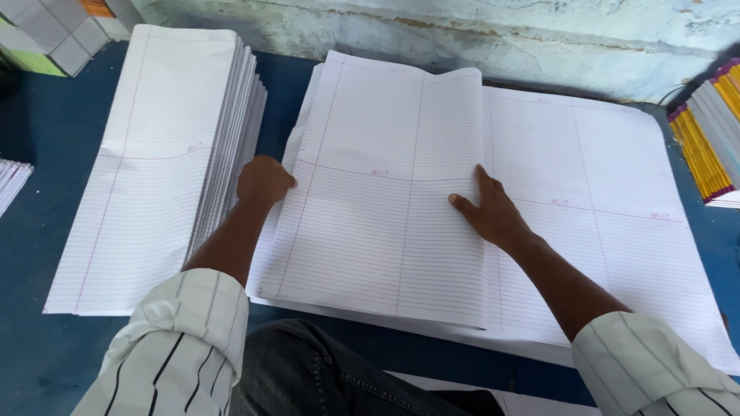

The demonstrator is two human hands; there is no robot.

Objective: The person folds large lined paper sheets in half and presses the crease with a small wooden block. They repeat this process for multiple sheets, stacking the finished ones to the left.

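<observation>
A thick folded bundle of white ruled sheets (378, 208) lies on the left half of a large stack of flat ruled sheets (609, 192). My right hand (489, 212) presses flat on the bundle's right edge, fingers spread. My left hand (262, 182) grips the bundle's left edge, fingers tucked under the paper. To the left stands a tall pile of folded ruled sheets (166, 162), close to my left hand but apart from it.
Everything rests on a blue surface (31, 339). Stacked notebooks with yellow and pink spines (705, 139) sit at the right edge. More paper (9, 181) shows at the far left, tiled blocks (54, 35) at the top left. A worn wall (493, 38) runs behind.
</observation>
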